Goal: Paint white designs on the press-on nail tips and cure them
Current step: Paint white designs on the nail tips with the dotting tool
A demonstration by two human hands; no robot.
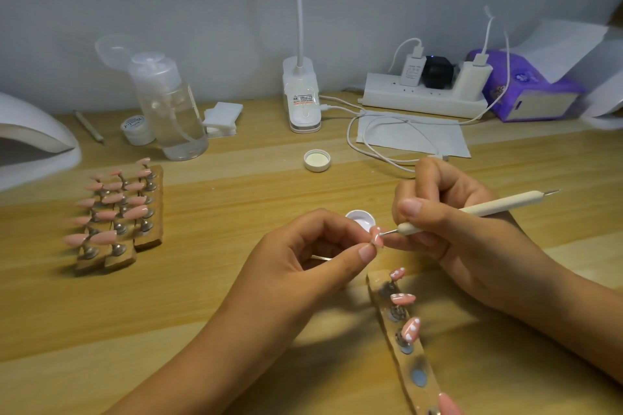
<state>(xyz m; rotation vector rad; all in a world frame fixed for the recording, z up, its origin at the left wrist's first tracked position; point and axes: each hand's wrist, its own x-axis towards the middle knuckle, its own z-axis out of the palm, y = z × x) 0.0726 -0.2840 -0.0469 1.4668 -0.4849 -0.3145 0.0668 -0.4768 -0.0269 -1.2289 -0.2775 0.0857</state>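
Now a shiny pink nail tip [377, 237] is pinched in the left grip [303, 256], a thin white stick [488, 207] in the right grip [448, 226].

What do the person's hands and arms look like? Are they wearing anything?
The left hand and the right hand are bare, with no gloves, rings, watch or bracelets. No sleeves show anywhere up to the picture's edge. The fingernails that show are short and plain, with no painted designs.

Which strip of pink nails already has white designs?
The single strip at lower right: its nails show white marks; the three strips at left hold plain pink ones.
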